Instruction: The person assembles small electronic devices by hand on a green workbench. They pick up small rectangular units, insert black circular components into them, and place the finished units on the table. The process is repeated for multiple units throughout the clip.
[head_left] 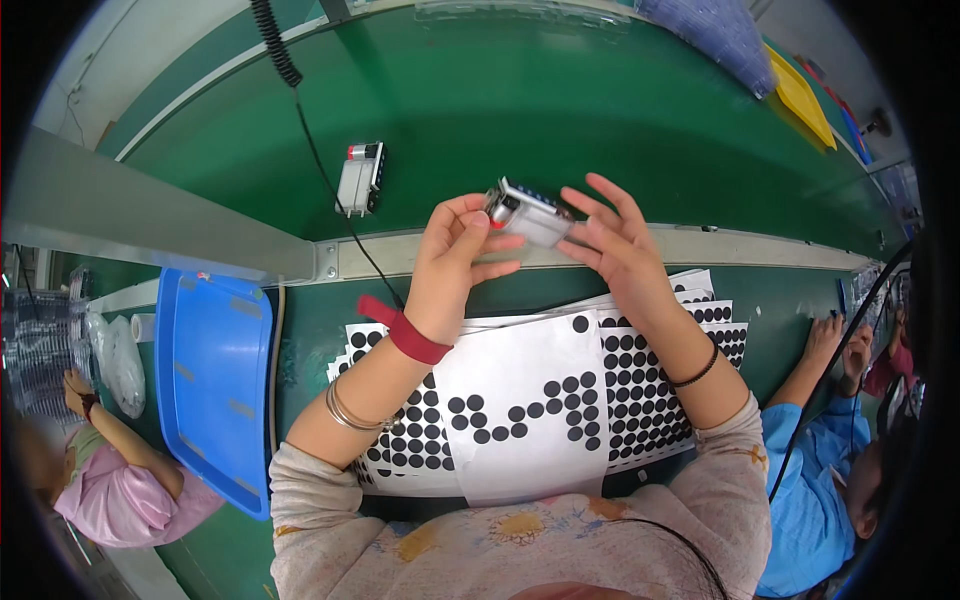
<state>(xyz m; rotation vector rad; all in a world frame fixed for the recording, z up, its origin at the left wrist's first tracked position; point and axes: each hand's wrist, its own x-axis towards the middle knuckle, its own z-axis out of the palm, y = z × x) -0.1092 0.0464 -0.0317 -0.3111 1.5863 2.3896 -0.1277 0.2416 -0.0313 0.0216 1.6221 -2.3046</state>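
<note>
Behind the left fingers (pixel 496 270), a dark red wrist strap (pixel 420 340) with a black coiled cord (pixel 277 47), then silvery bangles (pixel 345 412). Behind the right fingers (pixel 617 196), a thin dark bracelet (pixel 700 368). Farther back, a pale, flower-printed top (pixel 480 540).

Count: 2 small devices (pixel 540 226) (pixel 356 190), 2 wearer's hands (pixel 455 242) (pixel 622 250), 1 blue tray (pixel 217 385), 1 yellow tray (pixel 800 97), 1 red wrist strap (pixel 417 340), 1 coiled cord (pixel 273 42). Dotted sheets (pixel 520 365): several, overlapping, exact number unclear.

Both devices (pixel 541 226) are whitish with red, the sheets (pixel 510 365) black-dotted white, the tray (pixel 217 390) blue.
</note>
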